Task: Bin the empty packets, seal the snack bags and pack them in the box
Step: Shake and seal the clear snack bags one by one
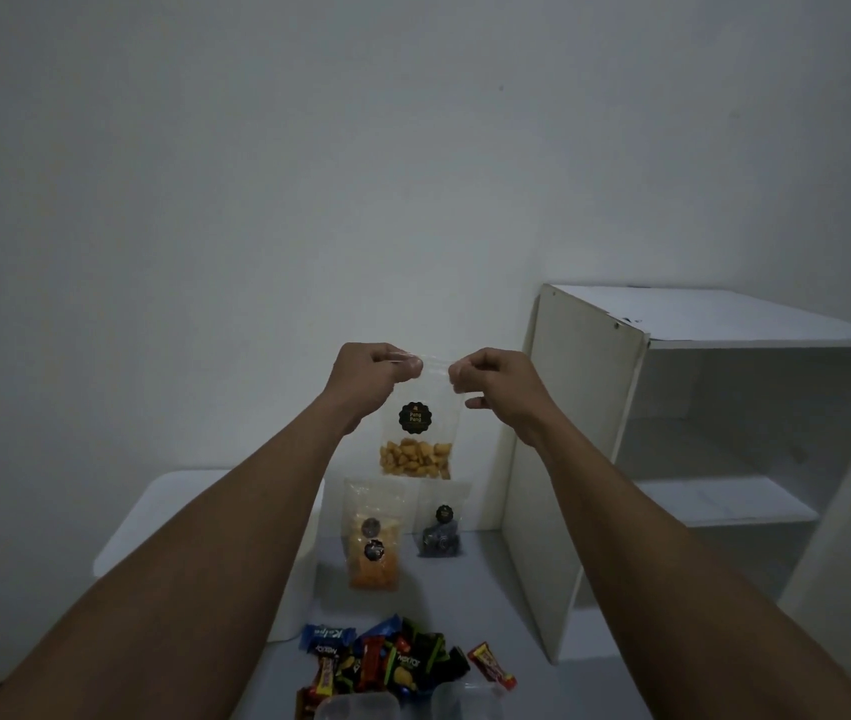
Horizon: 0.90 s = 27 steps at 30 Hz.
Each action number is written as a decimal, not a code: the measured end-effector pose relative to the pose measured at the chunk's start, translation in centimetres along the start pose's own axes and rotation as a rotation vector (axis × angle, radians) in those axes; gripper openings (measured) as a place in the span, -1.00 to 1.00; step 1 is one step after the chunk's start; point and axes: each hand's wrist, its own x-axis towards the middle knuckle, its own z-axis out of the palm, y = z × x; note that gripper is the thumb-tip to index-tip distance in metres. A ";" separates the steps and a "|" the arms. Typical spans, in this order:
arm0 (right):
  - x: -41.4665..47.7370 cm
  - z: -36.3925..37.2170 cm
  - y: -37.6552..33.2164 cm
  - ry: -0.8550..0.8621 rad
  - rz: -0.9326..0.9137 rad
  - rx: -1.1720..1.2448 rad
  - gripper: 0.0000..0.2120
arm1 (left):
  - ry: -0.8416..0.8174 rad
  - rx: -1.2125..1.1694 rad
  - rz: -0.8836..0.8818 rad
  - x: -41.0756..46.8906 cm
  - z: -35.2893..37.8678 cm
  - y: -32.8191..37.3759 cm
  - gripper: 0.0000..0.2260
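A clear snack bag with yellow puffs at its bottom and a round black label hangs in the air in front of the wall. My left hand pinches its top left corner and my right hand pinches its top right corner. Below on the table stand an orange snack bag and a smaller bag of dark snacks. A heap of small coloured packets lies near the front edge. A clear plastic box shows at the bottom edge, mostly cut off.
A white lidded bin stands at the left of the table, partly behind my left arm. A white shelf unit with open compartments stands at the right. A plain wall is behind.
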 end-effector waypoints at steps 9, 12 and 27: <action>0.6 -1.0 0.5 0.048 0.003 -0.016 -0.86 | 0.036 -0.146 -0.036 0.8 0.4 -1.0 -0.91; 0.8 -0.6 0.3 -0.003 0.011 -0.038 -0.81 | 0.062 -0.080 -0.006 1.2 0.5 -0.7 -0.91; 1.7 1.0 0.8 -0.049 -0.008 0.106 -0.84 | 0.022 -0.012 0.004 1.5 0.1 -0.7 -0.95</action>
